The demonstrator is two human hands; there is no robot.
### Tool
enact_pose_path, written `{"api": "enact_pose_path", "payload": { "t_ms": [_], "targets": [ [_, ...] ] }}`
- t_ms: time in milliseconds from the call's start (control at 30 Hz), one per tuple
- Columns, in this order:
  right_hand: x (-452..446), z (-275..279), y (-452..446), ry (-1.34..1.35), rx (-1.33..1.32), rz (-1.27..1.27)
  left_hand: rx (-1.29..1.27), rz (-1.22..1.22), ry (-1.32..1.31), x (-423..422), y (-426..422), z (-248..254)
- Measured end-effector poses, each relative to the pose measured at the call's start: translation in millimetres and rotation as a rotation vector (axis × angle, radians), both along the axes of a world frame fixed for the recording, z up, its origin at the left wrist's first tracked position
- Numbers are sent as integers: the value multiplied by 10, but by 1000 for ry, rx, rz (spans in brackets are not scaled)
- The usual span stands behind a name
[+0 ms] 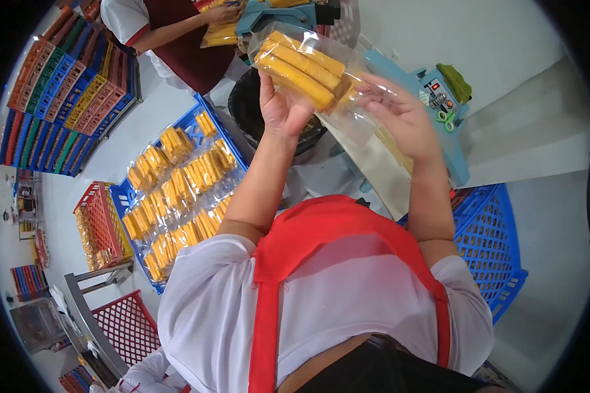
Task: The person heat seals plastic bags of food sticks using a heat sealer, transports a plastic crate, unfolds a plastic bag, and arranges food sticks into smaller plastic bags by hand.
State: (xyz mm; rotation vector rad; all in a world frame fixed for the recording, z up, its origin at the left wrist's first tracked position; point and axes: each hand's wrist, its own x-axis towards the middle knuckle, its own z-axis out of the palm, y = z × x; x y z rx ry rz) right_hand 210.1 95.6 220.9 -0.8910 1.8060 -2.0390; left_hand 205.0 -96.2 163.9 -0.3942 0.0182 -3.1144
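A clear plastic bag of yellow sticks is raised in front of me, above a machine's bench. My left hand supports it from below, its thumb up along the side and its other fingers hidden behind the bag. At the bag's right end, my right hand has its fingers bent around the loose plastic; they are slightly blurred. Below my right hand, more yellow sticks in clear wrap lie on the pale bench top.
A blue crate with several rows of bagged sticks stands left, beside a black bin. The blue-green sealing machine carries a control box with green scissors. A co-worker in a dark red apron works ahead. Stacked crates rise far left.
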Motion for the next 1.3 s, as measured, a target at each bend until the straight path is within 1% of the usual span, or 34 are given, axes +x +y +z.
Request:
{"api": "enact_pose_path", "payload": {
  "t_ms": [33,67,133,167,233,367,433,533,667,733,767,833,867,900,933,967,1033,1067,1133,1167,1200,1267,1300],
  "targets": [
    [22,-62,-59,221,182,-181,23,-36,27,1,5,-26],
    [60,-52,-108,222,183,-182,44,-73,56,-4,9,-37],
    [125,-15,-175,537,402,-310,58,-110,62,7,57,-19],
    [104,-31,-178,541,403,-313,71,-144,66,17,80,-7],
    [56,-87,-183,698,477,-407,94,-156,73,34,107,9],
    [39,-85,-174,700,483,-454,185,-203,108,13,116,19],
    [0,-111,-191,876,398,-522,187,-197,90,0,109,11],
    [16,-90,-231,912,396,-583,156,-170,49,-16,112,23],
    [-26,-170,-225,926,310,-654,82,-94,6,-18,112,68],
    [-2,-169,-171,915,229,-674,98,-90,-23,-54,54,33],
    [32,-160,-148,913,231,-674,112,-87,-48,-62,17,19],
    [117,-137,-103,897,215,-812,102,-60,-37,-44,-44,32],
    [143,-149,-79,897,217,-811,93,-34,-24,-39,-61,35],
    [166,-173,-54,954,205,-782,94,-35,-26,-40,-67,26],
    [186,-203,-36,1010,195,-753,97,-56,1,-40,-66,10],
    [198,-239,-36,1007,199,-757,98,-79,27,-37,-59,-5],
    [212,-296,-62,1048,231,-627,89,-122,70,-16,3,-29],
    [213,-281,-86,1048,232,-632,80,-158,117,-7,45,-33],
    [204,-218,-128,1231,338,-548,62,-161,127,17,143,-22],
    [200,-198,-128,1231,338,-549,44,-160,135,30,175,-13],
    [199,-181,-129,1235,370,-514,126,-226,181,37,187,12],
    [221,-140,-116,1236,402,-481,129,-230,148,27,175,39],
    [240,-110,-94,1134,362,-498,131,-233,118,9,159,52]
  ]
}}
